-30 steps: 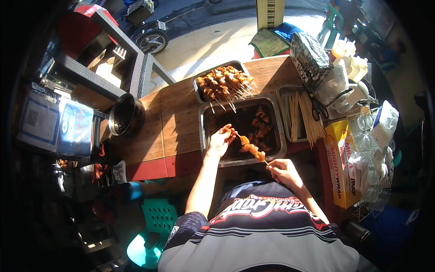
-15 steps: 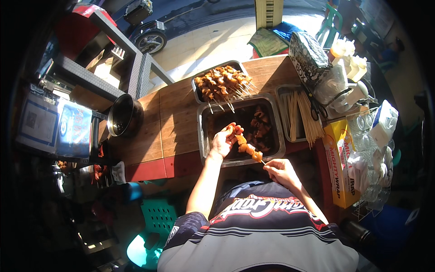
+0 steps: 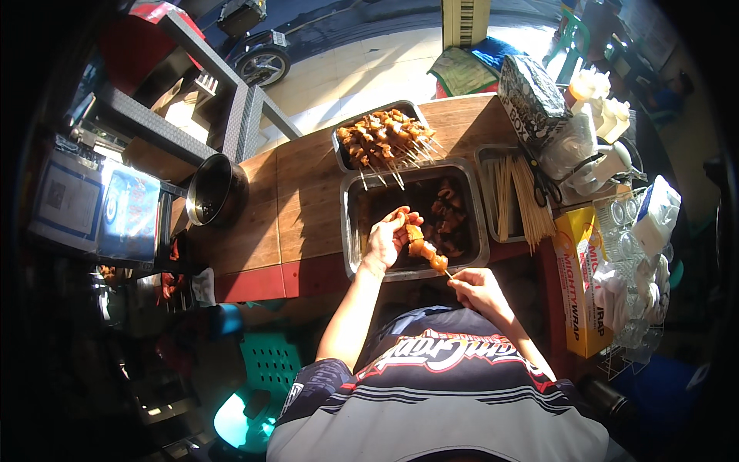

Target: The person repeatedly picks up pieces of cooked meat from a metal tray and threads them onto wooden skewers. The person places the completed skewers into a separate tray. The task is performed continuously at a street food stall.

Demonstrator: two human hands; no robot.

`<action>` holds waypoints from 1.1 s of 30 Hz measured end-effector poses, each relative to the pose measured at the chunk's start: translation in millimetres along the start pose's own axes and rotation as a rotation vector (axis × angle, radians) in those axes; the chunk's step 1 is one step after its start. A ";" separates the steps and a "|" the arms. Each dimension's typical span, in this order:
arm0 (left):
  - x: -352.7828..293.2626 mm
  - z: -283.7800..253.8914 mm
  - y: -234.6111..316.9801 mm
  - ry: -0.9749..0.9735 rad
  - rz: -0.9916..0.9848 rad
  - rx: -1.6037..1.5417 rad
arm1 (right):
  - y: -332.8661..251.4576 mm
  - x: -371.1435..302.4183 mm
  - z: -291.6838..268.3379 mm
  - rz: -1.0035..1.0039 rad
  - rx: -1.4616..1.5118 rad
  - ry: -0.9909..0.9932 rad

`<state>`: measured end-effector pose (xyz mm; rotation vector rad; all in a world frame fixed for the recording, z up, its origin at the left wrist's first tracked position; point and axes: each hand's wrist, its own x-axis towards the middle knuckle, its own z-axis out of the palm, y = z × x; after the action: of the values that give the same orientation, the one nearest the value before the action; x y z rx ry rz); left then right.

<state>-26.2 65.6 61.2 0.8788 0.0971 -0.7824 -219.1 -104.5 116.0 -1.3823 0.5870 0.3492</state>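
Note:
My right hand (image 3: 479,289) pinches the lower end of a bamboo skewer (image 3: 449,274), just past the near rim of a metal tray. Several chunks of orange-brown marinated meat (image 3: 425,249) are threaded on it. At the skewer's far end, my left hand (image 3: 389,240) has its fingers closed around a meat piece, partly hidden by the fingers. Beneath both lies the deep metal tray (image 3: 352,231) with dark marinade and loose meat pieces (image 3: 449,212) on its right side. Behind it, a second tray (image 3: 339,150) holds a heap of filled meat skewers (image 3: 385,138).
Right of the marinade tray, bare bamboo sticks (image 3: 523,196) lie in a shallow tray beside black-handled scissors (image 3: 545,185). A yellow wrap box (image 3: 579,281) and a wire rack of glasses (image 3: 627,269) stand further right. A dark pan (image 3: 215,189) sits at the table's left.
My left fingers have shifted slightly right, closer to the meat on the skewer. The right hand stays nearly in place, and the whole view has moved a little.

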 end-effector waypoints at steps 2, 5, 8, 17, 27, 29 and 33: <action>-0.1 3.3 1.7 0.010 -0.003 0.005 | 3.4 1.7 0.0 -0.014 -0.046 0.016; 2.7 7.8 6.3 0.007 -0.010 0.010 | 7.1 7.6 0.3 -0.169 -0.259 0.050; 6.6 6.9 10.9 -0.036 0.001 0.021 | 8.9 10.5 -2.6 -0.234 -0.321 0.079; 24.3 -27.8 8.7 0.090 0.173 -0.032 | 14.2 14.3 -3.4 -0.365 -0.431 0.155; 12.2 -24.1 -13.0 0.204 0.268 0.850 | 22.9 24.0 1.1 -0.417 -0.433 0.327; 4.0 -15.1 -21.2 0.026 0.002 0.424 | 22.2 27.0 3.2 -0.476 -0.476 0.353; -1.0 -3.2 -28.6 -0.083 -0.095 -0.061 | 18.4 30.4 5.9 -0.552 -0.553 0.386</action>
<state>-44.8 57.4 40.8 0.7871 0.0901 -0.8990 -203.7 -98.8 83.9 -2.0996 0.4035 -0.2308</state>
